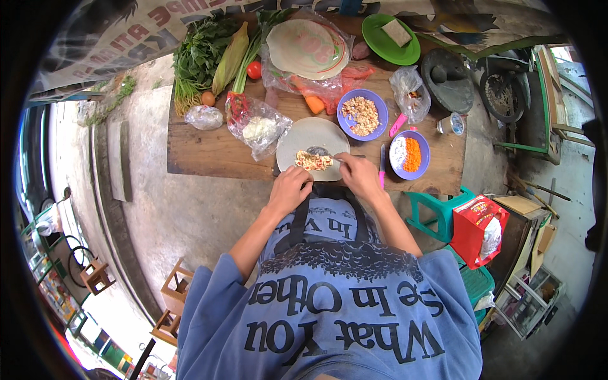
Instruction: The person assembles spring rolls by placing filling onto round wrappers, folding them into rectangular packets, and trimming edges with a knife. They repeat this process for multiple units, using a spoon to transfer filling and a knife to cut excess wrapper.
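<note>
A thin, pale round wrapper (292, 140) lies near the table's front edge, with a mound of chopped filling (308, 161) on its near half. My right hand (358, 175) is closed round the handle of a spoon (320, 152), whose bowl rests against the filling. At the wrapper's near left edge, my left hand (292, 189) has its fingers curled together on the rim. Just beyond stands a purple bowl (384, 120) of similar chopped filling. To the right, a smaller purple bowl (427, 157) holds diced orange pieces beside something white. A pink-handled knife (382, 166) lies between my right hand and this bowl.
Leafy greens (201, 54), corn (231, 60), a tomato (254, 70) and bagged food (258, 129) crowd the left. Stacked round wrappers (304, 47) lie behind. A green plate (373, 31), stone mortar (461, 95) and cup (451, 124) stand right. A green stool (437, 212) is below.
</note>
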Tool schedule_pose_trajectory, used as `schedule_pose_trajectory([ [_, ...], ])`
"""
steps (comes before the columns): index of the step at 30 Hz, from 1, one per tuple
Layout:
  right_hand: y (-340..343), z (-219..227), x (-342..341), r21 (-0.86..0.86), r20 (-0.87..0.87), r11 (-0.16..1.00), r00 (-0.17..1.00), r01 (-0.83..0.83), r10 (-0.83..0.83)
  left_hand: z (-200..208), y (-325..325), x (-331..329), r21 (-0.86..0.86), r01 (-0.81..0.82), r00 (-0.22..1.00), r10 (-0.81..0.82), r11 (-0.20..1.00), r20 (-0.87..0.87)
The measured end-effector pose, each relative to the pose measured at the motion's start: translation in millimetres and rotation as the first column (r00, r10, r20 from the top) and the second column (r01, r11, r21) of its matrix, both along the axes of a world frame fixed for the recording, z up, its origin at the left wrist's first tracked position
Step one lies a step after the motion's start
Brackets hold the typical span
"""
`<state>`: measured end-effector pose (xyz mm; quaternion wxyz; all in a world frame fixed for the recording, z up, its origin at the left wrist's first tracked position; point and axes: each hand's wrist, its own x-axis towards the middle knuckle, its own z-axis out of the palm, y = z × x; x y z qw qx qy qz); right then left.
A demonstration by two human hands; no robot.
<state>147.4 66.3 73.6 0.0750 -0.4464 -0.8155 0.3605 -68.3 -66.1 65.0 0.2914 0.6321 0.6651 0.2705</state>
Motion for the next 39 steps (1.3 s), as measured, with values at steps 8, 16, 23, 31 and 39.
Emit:
schedule_pose_trajectory([
  [8, 76.3, -4.7, 42.7, 0.164, 0.279, 0.951, 0.912, 0.264, -0.301, -1.7, 14.1, -2.8, 0.004, -0.023, 0.999, 0.023, 1.0, 0.022],
  [16, 36.0, 18.2, 4.7, 0.184, -0.121, 0.983, 0.991, -0.027, 0.05, -0.6, 25.5, -9.8, -0.073, -0.081, 0.993, 0.087, 0.994, 0.083],
  [23, -0.2, -21.8, -24.4, -0.155, 0.019, 0.985, 0.996, -0.079, 0.083, -13.8, 52.5, -17.4, -0.15, -0.149, 0.971, 0.173, 0.977, 0.162],
  [31, 7.7, -47.0, -40.3, -0.106, 0.003, 0.992, 0.997, 0.071, -0.071, -27.8, 48.8, -36.7, -0.13, -0.255, 0.966, 0.257, 0.958, 0.0],
  [39, -6.1, -47.9, -53.1, 0.274, -0.03, 0.962, 1.0, 0.016, -0.009, -38.9, 50.8, -33.7, -0.147, -0.303, 0.951, 0.309, 0.942, 0.022],
])
